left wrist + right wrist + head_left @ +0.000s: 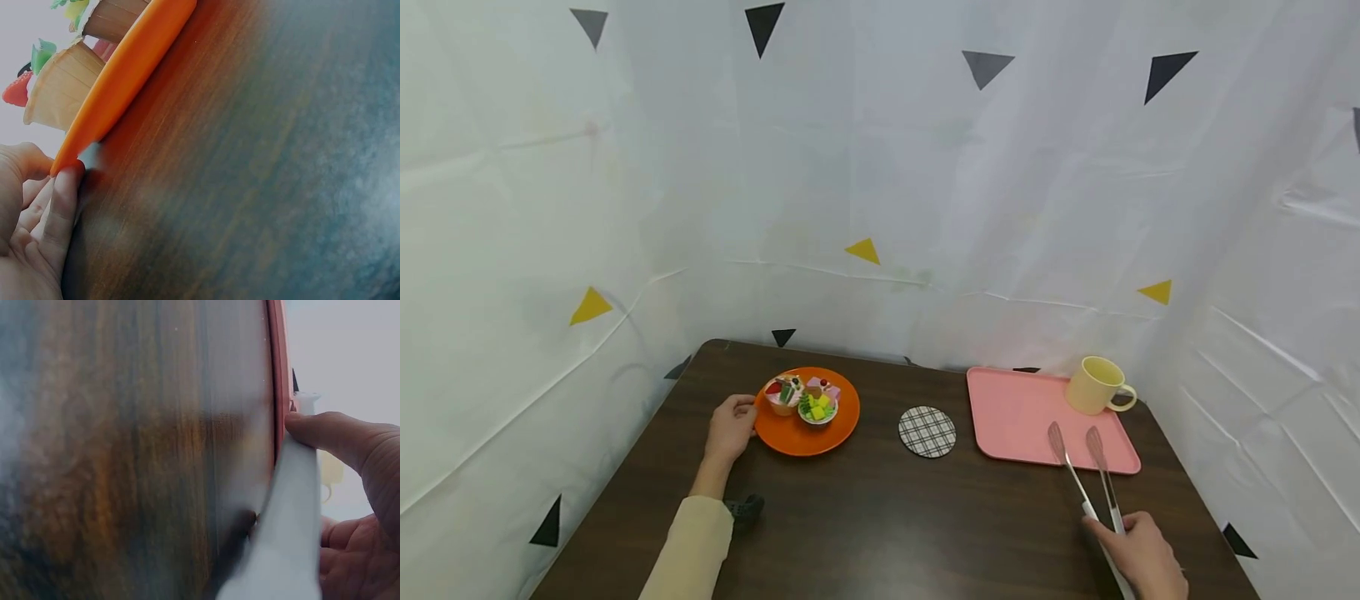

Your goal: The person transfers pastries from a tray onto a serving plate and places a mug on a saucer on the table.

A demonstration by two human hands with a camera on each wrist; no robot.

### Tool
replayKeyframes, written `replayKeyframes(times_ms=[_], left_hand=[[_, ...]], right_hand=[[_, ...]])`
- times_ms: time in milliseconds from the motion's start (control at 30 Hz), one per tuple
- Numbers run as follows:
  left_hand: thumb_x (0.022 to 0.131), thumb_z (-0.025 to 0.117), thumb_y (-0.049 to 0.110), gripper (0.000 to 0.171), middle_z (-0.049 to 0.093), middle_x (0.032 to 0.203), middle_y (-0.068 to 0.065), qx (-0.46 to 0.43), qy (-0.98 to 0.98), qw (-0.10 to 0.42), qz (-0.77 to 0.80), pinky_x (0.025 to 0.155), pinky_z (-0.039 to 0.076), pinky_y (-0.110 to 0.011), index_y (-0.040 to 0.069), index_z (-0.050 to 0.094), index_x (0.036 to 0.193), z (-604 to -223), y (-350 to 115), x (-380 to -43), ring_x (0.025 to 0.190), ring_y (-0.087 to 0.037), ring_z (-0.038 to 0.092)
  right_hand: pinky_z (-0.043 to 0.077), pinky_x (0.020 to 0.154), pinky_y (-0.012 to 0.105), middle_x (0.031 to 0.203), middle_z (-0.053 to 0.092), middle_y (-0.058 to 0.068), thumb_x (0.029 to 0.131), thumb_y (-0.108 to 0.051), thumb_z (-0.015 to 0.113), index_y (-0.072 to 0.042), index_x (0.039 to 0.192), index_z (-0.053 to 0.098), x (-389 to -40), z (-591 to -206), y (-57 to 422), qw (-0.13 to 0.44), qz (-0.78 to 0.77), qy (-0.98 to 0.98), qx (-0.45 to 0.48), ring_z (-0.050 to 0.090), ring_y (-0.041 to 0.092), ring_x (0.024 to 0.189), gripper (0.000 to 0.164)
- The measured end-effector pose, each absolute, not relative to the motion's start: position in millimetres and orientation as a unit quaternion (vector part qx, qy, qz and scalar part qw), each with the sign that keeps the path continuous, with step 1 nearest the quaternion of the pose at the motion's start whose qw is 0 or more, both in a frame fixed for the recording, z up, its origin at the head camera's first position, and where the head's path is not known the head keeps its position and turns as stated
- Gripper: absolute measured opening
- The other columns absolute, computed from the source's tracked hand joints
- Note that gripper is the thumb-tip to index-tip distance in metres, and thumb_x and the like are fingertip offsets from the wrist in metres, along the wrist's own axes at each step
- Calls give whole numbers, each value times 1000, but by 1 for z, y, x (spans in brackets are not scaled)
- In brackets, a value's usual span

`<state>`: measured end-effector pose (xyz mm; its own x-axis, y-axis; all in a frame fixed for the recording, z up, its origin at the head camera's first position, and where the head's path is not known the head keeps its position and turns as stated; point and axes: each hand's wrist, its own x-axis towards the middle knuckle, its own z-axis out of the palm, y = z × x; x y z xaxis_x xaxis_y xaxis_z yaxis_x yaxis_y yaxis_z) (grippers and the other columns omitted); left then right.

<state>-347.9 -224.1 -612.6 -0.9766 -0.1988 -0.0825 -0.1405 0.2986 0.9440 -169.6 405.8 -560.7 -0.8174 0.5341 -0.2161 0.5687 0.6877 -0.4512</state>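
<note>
An orange plate (846,410) lies at the table's left, with small cupcakes on it. One cupcake (781,403) has a strawberry on top; another (817,413) carries yellow and green pieces. Behind them is a pink-topped piece (827,387), partly hidden. My left hand (732,429) pinches the plate's left rim, thumb above and fingers below in the left wrist view. At the right front, my right hand (1141,557) grips a pair of tongs (1078,481) by the white handles. The two tong heads are spread apart over the near edge of a pink tray (1011,417).
A yellow mug (1090,390) stands on the tray's far right part. Between plate and tray lies a round checked coaster (927,432). A small dark device (747,510) is at my left wrist. White cloth (880,167) with triangles hangs behind and beside the brown table (925,517).
</note>
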Motion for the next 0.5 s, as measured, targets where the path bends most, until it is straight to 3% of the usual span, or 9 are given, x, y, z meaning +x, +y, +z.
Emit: replayKeyframes(times_ms=[333,500], left_hand=[[112,52,23,42,64,141,-24,98,-806,29,-584,84,63,-28,2,55,148,-612,-225,-346,122,-34,68],[112,53,23,41,64,140,-24,98,-807,30,-581,83,63,-27,3,56,148,-612,-225,-347,122,-34,68]], right_hand=[[51,80,63,98,63,29,89,-59,78,10,113,51,-172,-557,401,45,-244,923,295,63,44,91,78],[48,83,64,108,61,35,90,-54,79,10,123,44,-172,-555,396,44,-246,920,301,61,48,96,80]])
